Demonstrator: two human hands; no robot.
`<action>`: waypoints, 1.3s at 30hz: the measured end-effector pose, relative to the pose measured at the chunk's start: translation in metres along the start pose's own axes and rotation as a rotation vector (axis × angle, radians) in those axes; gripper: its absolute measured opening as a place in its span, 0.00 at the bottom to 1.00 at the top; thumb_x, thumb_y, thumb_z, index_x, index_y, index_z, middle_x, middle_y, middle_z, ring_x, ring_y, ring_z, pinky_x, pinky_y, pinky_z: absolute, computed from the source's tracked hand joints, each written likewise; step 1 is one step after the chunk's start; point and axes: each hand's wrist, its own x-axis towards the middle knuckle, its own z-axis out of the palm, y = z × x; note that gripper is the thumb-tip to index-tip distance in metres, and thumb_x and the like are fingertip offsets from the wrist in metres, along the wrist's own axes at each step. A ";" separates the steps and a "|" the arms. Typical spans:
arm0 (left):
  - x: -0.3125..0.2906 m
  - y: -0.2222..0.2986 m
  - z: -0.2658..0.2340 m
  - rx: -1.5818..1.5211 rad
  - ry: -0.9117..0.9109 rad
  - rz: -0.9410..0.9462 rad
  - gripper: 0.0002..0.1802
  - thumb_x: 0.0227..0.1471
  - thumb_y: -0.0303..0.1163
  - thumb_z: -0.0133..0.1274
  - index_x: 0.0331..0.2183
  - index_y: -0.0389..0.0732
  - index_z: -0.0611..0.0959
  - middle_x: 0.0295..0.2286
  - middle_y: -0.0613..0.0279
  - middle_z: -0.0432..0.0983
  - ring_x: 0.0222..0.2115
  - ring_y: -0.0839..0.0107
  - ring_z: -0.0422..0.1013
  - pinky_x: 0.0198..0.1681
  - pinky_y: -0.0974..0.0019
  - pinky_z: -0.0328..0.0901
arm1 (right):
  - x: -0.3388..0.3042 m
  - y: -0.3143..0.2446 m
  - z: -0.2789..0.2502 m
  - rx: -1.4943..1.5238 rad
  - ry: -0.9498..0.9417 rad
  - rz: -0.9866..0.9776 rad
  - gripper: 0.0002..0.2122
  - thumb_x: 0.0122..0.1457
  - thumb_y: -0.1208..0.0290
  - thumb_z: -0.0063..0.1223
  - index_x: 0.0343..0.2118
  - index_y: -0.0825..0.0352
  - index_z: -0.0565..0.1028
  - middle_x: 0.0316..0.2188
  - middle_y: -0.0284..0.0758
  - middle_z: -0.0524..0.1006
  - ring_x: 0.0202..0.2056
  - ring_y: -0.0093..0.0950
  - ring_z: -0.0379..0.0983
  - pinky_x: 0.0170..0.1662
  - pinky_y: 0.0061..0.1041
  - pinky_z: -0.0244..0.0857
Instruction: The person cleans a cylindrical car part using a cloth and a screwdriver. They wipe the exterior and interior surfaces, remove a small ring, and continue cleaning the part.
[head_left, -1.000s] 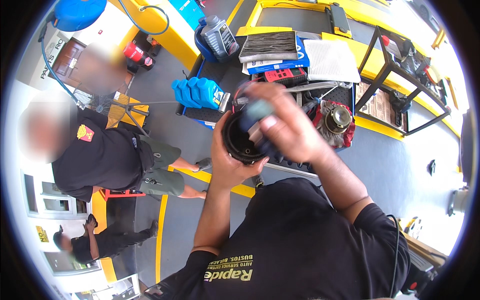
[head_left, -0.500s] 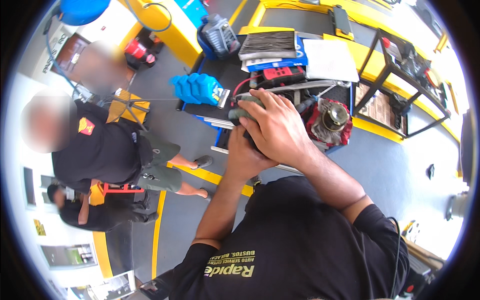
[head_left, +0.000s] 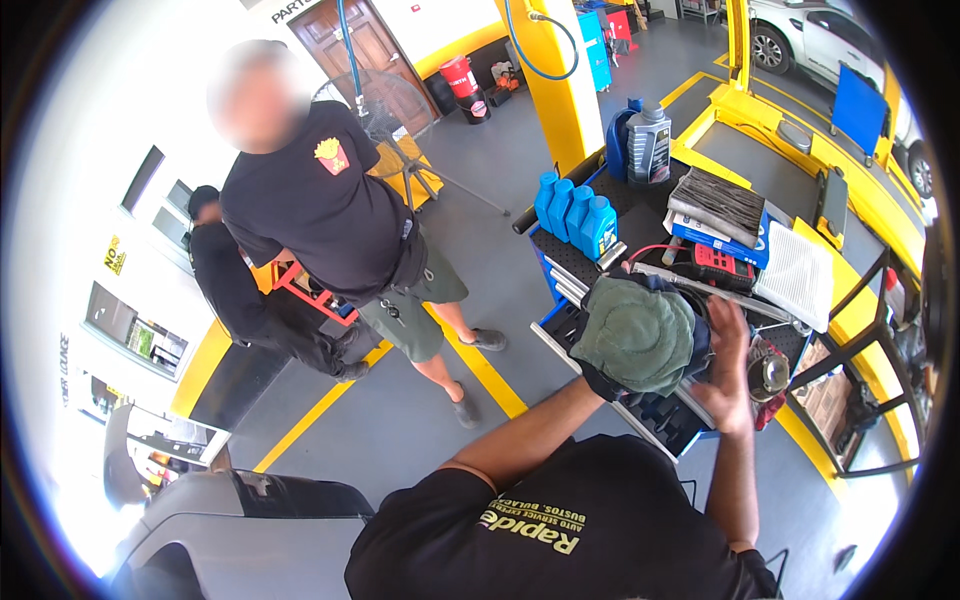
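Note:
A bunched green cloth (head_left: 640, 335) with dark folds along its edges covers my left hand, which bears it above the tool cart. Only my left forearm (head_left: 545, 425) shows; the fingers are hidden beneath the fabric. Close to the cloth's right side is my right hand (head_left: 728, 365), open, its fingers stretched out and slightly blurred. Whether it touches the cloth I cannot tell. Below and behind both hands is the cart (head_left: 640, 215), with an open drawer (head_left: 655, 435). A round metal part (head_left: 768, 375) rests on a red rag right of my right hand.
Blue bottles (head_left: 575, 215) and a grey oil jug (head_left: 650, 145) stand on the cart. Beside them lie a red device (head_left: 722, 265), a dark pleated filter (head_left: 715, 205) and a white one (head_left: 797, 272). A black metal frame (head_left: 850, 350) stands right. Another person (head_left: 320, 200) stands left.
My hands have come apart: the green cloth, earlier squeezed between them, now spreads over my left hand, and my right hand is off to its right. The view has swung left.

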 end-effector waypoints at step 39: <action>0.056 0.026 0.051 1.003 0.038 0.015 0.47 0.68 0.61 0.55 0.68 0.31 0.65 0.59 0.50 0.73 0.57 0.62 0.73 0.61 0.58 0.67 | 0.008 0.044 0.020 0.779 0.488 0.181 0.39 0.52 0.59 0.83 0.64 0.63 0.70 0.51 0.31 0.81 0.52 0.27 0.79 0.58 0.35 0.74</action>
